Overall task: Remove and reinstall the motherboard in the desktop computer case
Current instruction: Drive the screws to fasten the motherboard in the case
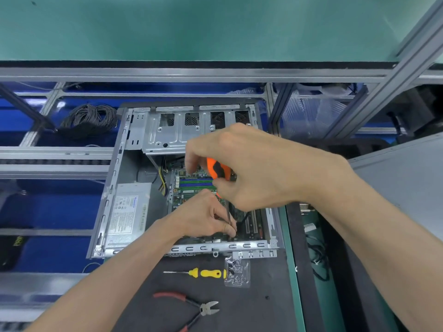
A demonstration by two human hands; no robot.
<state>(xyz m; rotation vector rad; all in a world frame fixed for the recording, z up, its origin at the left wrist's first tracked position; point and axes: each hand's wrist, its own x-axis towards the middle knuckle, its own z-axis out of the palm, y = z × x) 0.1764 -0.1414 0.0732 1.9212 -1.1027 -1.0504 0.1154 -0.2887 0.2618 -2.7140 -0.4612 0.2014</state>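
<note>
Motherboard point(191, 188) sitting inside case point(115, 188), frame centre; left hand point(201, 216) pinching screwdriver shaft point(228, 215) near tip; right hand point(251, 168) gripping orange handle point(217, 170), centre-right; risk: tip slipping off screw, gouging board traces

Bright even light, wide-angle edge distortion

1. The single head-worn view is looking forward and steeply down from above the bench.
2. It is sitting close over the open computer case point(153, 178), with both forearms entering from the bottom edge.
3. Its wide angle is bending the shelf rails point(167, 74) overhead.
</note>
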